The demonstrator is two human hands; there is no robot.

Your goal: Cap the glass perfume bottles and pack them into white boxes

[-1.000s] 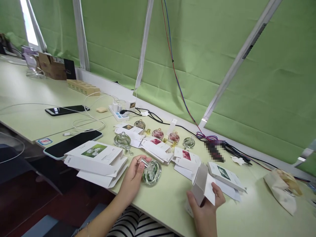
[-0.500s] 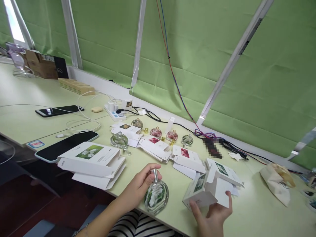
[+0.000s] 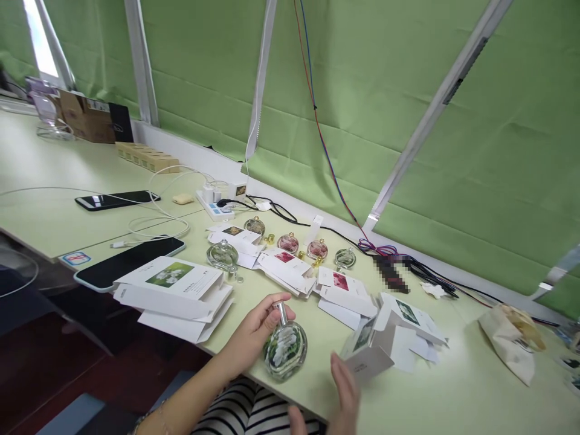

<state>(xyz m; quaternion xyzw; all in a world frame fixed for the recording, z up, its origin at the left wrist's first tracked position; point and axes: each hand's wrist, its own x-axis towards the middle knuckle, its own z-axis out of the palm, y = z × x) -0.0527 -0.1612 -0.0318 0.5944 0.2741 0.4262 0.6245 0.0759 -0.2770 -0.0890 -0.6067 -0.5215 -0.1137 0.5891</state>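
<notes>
Through the head view, I see the left hand (image 3: pixel 258 327), its grip pinching the silver neck (image 3: pixel 281 312) of a round glass bottle (image 3: pixel 285 351) with white flowers showing in it; the bottle leans slightly at the counter's (image 3: pixel 453 399) near edge, though I cannot tell whether its base touches down. I see the right hand (image 3: pixel 346 399) blurred, its grip released, thumb and fingers spread, just beside a white box (image 3: pixel 371 365) with its flaps out; contact there I cannot tell. Farther back, I see two pink bottles (image 3: pixel 317 249) near white cartons (image 3: pixel 285 273).
</notes>
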